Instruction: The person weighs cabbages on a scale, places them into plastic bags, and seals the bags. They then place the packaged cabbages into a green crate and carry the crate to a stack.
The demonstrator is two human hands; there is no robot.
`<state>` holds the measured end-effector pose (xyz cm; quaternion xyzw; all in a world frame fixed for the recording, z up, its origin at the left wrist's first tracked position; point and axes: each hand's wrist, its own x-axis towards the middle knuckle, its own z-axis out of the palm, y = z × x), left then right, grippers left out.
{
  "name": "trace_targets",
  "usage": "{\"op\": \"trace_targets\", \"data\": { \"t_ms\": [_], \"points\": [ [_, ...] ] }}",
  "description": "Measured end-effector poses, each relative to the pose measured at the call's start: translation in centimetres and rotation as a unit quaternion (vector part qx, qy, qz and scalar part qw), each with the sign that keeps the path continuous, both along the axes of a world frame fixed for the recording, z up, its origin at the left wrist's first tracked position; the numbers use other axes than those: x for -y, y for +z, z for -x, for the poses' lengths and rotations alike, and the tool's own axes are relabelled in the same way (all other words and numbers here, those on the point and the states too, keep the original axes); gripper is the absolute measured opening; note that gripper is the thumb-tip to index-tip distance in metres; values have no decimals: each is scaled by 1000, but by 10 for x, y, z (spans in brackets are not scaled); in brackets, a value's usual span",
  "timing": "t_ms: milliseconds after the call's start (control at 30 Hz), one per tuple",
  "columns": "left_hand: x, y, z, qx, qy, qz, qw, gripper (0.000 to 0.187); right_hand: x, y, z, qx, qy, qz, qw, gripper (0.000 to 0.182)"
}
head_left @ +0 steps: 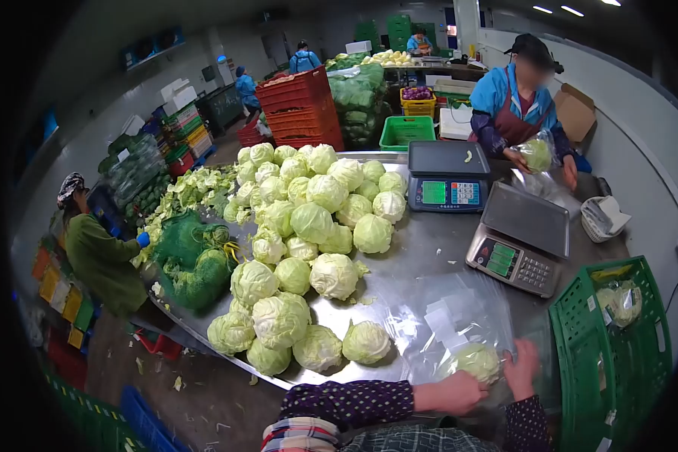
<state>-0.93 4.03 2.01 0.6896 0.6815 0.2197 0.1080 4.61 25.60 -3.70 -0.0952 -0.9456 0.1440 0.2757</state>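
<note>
A pale green cabbage point(477, 361) lies at the near edge of the metal table, inside or under a clear plastic bag point(438, 367). My left hand point(459, 391) is closed on the bag's near edge, just below the cabbage. To the right of the cabbage, my right hand point(521, 369) has its fingers curled at the bag's other side. Flat clear bags point(478, 297) with white labels spread beyond the cabbage. A single loose cabbage point(366, 343) sits left of the bags, beside a large heap of cabbages point(313, 222).
Two scales point(449, 177) point(520, 239) stand beyond the bags. A green crate point(610, 354) with bagged cabbage is at my right. Across the table, a co-worker point(516, 105) handles a bagged cabbage. Another person point(98, 256) works at left near a green net sack point(192, 260).
</note>
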Motion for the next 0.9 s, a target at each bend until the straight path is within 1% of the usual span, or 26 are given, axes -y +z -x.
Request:
{"op": "trace_targets", "data": {
  "t_ms": [33,67,100,133,167,200,233,267,300,333,367,400,433,467,500,567,600,667,700,733,767,800,833,867,900],
  "points": [
    [10,4,-2,20,12,85,996,42,1,11,2,-3,-3,-2,1000,30],
    [21,4,-2,17,9,84,996,42,5,26,4,-3,24,-45,999,25],
    [31,1,-3,8,33,87,996,35,9,35,4,-3,50,-87,995,20],
    [38,-4,-6,2,58,90,994,29,8,27,7,-4,46,-87,995,20],
    [37,-17,-13,5,54,91,994,29,5,11,10,91,14,-53,994,16],
    [31,-36,-20,-47,74,108,990,24,2,-2,9,186,-19,-18,982,13],
    [29,-49,-22,-100,93,123,983,20,-2,-5,8,189,-24,-16,981,13],
    [34,-48,-19,-98,87,123,984,20,-8,-2,11,139,-1,43,989,12],
    [39,-47,-11,-50,134,53,988,14,-14,6,16,86,22,98,991,12],
    [45,-36,4,-2,180,-19,984,11,-15,33,16,84,16,96,992,12],
    [53,5,17,32,203,-122,971,14,-9,75,6,68,42,178,981,11],
    [62,48,29,69,224,-219,947,20,0,111,-3,53,67,262,961,11],
    [68,94,36,42,218,-252,942,28,5,135,-5,68,72,263,960,10],
    [70,117,42,6,194,-260,946,26,7,159,-7,86,77,262,958,9],
    [72,135,38,16,188,-257,948,26,11,188,-14,92,66,265,958,9],
    [74,165,37,40,87,-323,942,9,16,240,-17,190,51,330,923,7],
    [76,165,43,46,78,-322,942,9,22,248,-17,189,41,332,923,7],
    [82,156,53,127,82,-315,937,8,35,252,-26,111,67,266,955,8],
    [85,155,57,221,148,-232,935,7,29,227,-20,129,72,201,968,10],
    [82,154,62,207,122,-268,933,9,14,206,-18,168,91,173,966,14],
    [88,165,60,95,116,-225,963,9,25,230,-18,156,84,181,967,15],
    [88,174,57,146,64,-258,953,11,35,239,-21,145,94,163,971,14],
    [91,168,65,166,67,-277,944,11,44,248,-25,96,71,185,976,14],
    [93,166,68,125,127,-286,941,12,50,250,-30,53,46,213,975,14],
    [93,157,74,122,188,-224,948,14,48,237,-30,78,22,302,950,16]
  ]
}}
